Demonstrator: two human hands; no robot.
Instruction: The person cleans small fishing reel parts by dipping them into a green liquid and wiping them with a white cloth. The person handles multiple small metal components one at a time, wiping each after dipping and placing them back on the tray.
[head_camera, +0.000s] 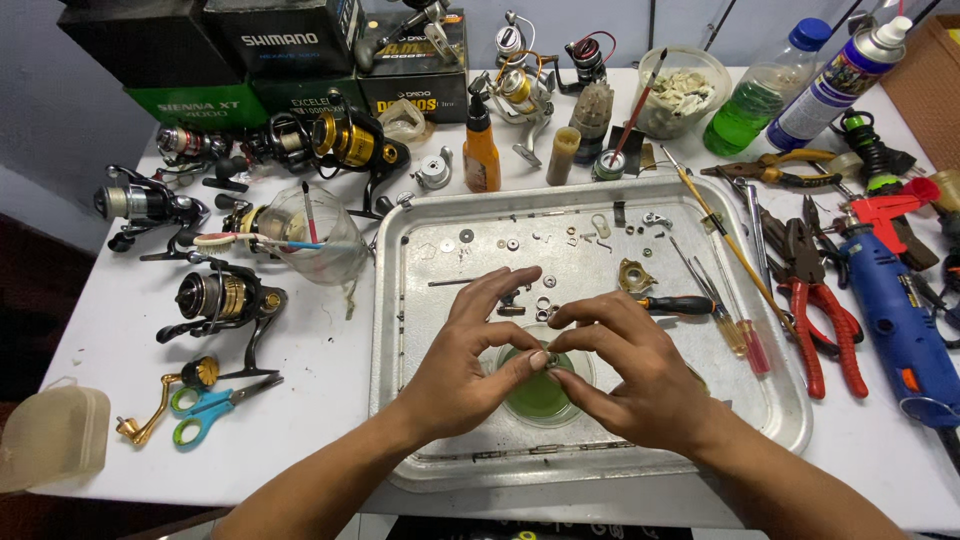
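A: Entry. Both hands were held together over the small glass dish (540, 395) of green liquid, which stood on the metal tray (420, 330) near its front edge. A tiny metal part (551, 357), too small to identify, appeared to be pinched where the fingertips met.

B: State of the hands?

A: The left hand (462, 375) was curled, thumb and forefinger closed toward the part, the other fingers spread upward. The right hand (630, 375) was likewise pinched at the same point. Which hand carried the load could not be told.

B: How was the step judged best done?

A: The part was to be kept directly over the dish, so that a slip would land it in the liquid and not among the loose washers and screws (545, 305) just behind. A light grip was advised; wet metal is judged slippery, and squeezing could shoot the piece sideways.

B: Hazards nearby?

A: The black-handled screwdriver (678, 303) lay just beside the right hand, and the red pliers (815, 320) further right on the table. The fishing reels (225, 298) stood well apart at left. The wrists were best rested on the tray rim for steadiness.
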